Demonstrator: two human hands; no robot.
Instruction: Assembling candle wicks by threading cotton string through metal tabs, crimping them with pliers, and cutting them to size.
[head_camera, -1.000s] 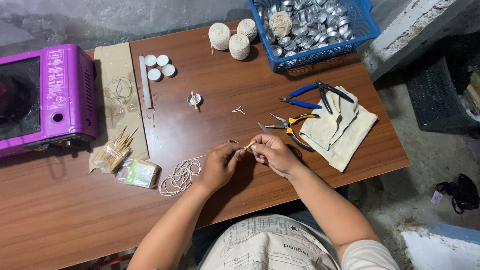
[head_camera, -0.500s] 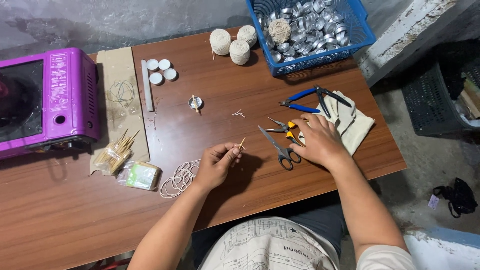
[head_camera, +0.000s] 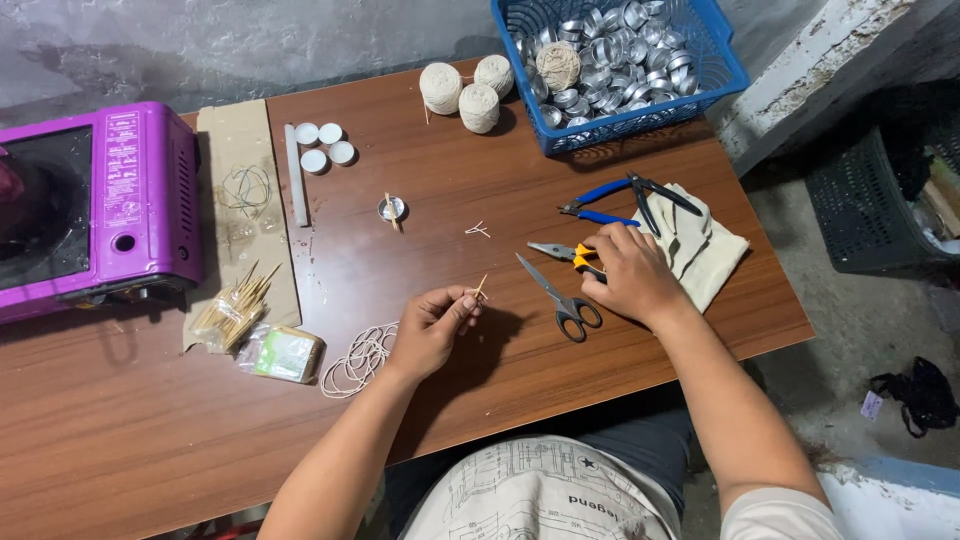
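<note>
Moved since half a second ago: right hand (head_camera: 628, 276) has settled lower on the yellow-handled pliers (head_camera: 566, 253); left hand (head_camera: 432, 327) unchanged in place, stick kept raised.

Head view, items as seen:

1. Left hand: thumb and forefinger pinched narrow on a short wooden stick (head_camera: 480, 287), held just above the brown table (head_camera: 420, 200), tip pointing up and right.
2. Right hand: fingers curled over the yellow handles of the pliers, which lie on the table; whether the grip has closed cannot be told, the palm covers it.
3. Scissors (head_camera: 556, 292): lying open, just beside the right hand, between the two hands.
4. Blue-handled pliers (head_camera: 620, 193): resting partly on a folded cream cloth (head_camera: 700, 240).
5. Blue basket (head_camera: 630, 60): far right corner, full of small metal cups; one ball of string inside, three string balls (head_camera: 466, 92) beside it.
6. Metal cup with a stick in it (head_camera: 392, 208), mid-table; stick offcuts (head_camera: 478, 230) near.
7. Coil of white string (head_camera: 358, 357) by the left wrist.
8. Bundle of sticks (head_camera: 230, 310) and a small packet (head_camera: 284, 353) at left.
9. Purple tabletop stove (head_camera: 90, 205), far left; white discs (head_camera: 322, 146) on card.

Step judged in hand: fetching the pliers while the stick is kept ready. Next move would call for a firm hold on the handles and bringing the nose to the stick.
</note>
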